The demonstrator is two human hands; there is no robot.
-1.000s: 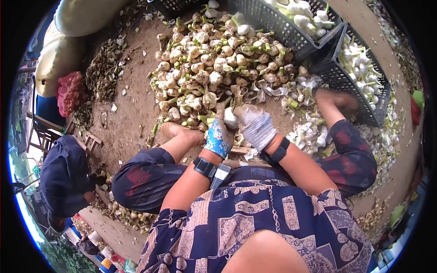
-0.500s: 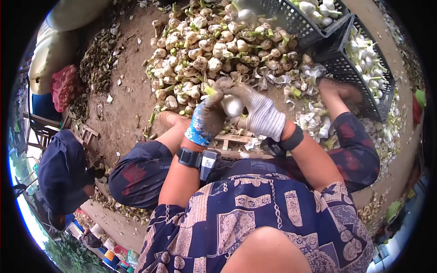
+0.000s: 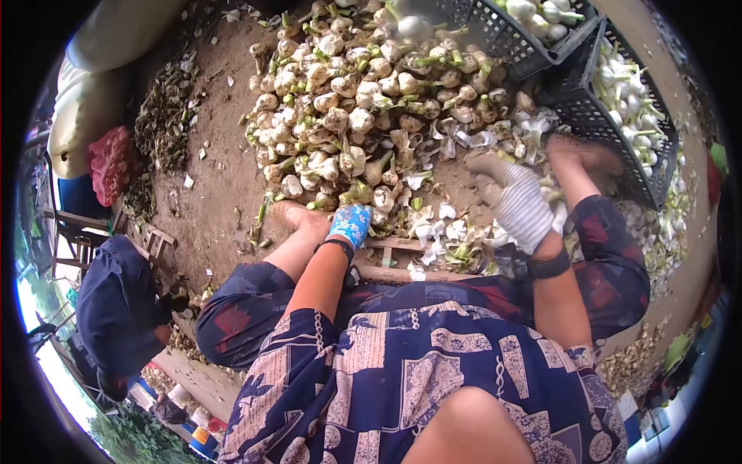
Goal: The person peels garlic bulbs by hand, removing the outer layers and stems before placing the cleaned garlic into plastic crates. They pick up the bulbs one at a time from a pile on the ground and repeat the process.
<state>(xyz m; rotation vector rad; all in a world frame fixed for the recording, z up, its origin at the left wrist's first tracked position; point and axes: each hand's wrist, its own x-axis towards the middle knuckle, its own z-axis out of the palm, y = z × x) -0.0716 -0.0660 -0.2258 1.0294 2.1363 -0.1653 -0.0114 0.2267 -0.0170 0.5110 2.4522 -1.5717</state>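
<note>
1. The left hand (image 3: 352,224) is in a blue rubbery-looking glove, down at the near edge of the garlic pile (image 3: 363,93). It's just beside a roundish, dirt-smudged bulb (image 3: 384,199). The fingers curl under out of sight, so I can't tell if it's gripping anything.
2. The right hand (image 3: 514,199) wears a white ribbed knit glove. Its fingers are spread apart with nothing in them, over the papery white husks (image 3: 444,232) near the right knee.
3. The pile is all lumpy off-white bulbs with stubby green stalks, sitting on bare brown dirt (image 3: 216,185).
4. A black plastic lattice crate (image 3: 576,116) at upper right holds cleaner, whiter bulbs. A second crate (image 3: 479,31) sits just beside it.
5. A rough wooden plank (image 3: 394,247) lies between the knees.
6. Another person in a dark blue hat (image 3: 116,301) sits off to the left.
</note>
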